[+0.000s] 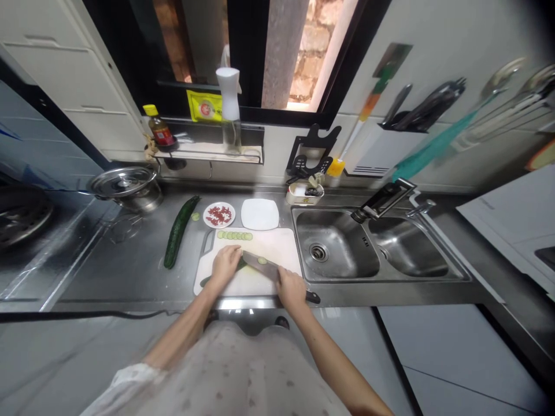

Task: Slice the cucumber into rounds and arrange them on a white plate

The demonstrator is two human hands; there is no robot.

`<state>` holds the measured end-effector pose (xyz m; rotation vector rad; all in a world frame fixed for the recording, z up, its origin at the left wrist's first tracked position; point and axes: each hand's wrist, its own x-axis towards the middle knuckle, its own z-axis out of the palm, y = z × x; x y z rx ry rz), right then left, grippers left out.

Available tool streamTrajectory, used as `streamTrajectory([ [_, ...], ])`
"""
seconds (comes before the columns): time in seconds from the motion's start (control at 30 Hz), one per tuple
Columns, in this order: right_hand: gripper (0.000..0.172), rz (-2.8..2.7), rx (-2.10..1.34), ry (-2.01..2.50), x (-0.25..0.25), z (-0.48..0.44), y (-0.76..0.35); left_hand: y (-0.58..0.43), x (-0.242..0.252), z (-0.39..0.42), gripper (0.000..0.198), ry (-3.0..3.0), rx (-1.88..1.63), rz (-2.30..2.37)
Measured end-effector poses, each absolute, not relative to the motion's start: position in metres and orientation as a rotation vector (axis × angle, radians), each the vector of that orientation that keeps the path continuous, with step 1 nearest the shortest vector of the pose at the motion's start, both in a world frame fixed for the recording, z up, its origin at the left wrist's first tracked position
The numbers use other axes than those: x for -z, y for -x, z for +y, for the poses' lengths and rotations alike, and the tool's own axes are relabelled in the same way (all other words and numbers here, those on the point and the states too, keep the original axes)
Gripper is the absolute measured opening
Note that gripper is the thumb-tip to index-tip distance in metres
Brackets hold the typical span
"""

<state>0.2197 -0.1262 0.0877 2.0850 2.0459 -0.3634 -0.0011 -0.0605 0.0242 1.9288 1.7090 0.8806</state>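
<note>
My left hand (pixel 224 268) is closed over a dark green cucumber (pixel 205 281) lying on the white cutting board (pixel 269 284); much of the cucumber is hidden under the fingers. My right hand (pixel 291 289) grips a kitchen knife (pixel 254 261), its black handle sticking out behind the palm. The blade lies across the board with its tip close to my left fingertips. A pale cucumber slice (pixel 262 260) shows on the blade. Along the board's far edge, several cucumber slices (pixel 235 236) lie in an overlapping row.
Left of the board lies a whole cucumber (pixel 177 234), near a lidded steel pot (pixel 130 188). Behind the board are a plate (pixel 208 221) of red pieces and a square white plate (pixel 260 214). A double sink (pixel 299 245) with a black faucet (pixel 377 202) is on the right.
</note>
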Motion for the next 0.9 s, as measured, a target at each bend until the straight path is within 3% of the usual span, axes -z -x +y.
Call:
streamTrajectory([
  [0.4,0.041,2.138,0.267,-2.041,-0.091,-0.126,-0.219,-0.032,-0.059,-0.043,0.025,-2.110,-0.481,1.326],
  [0.67,0.034,2.110,0.279,-2.073,-0.087,-0.129,-0.225,-0.041,-0.048,-0.034,0.011,-1.960,-0.577,1.324],
  [0.9,0.027,1.961,0.375,-2.132,-0.089,-0.132,-0.233,-0.028,-0.035,-0.007,0.013,-1.539,-0.742,1.744],
])
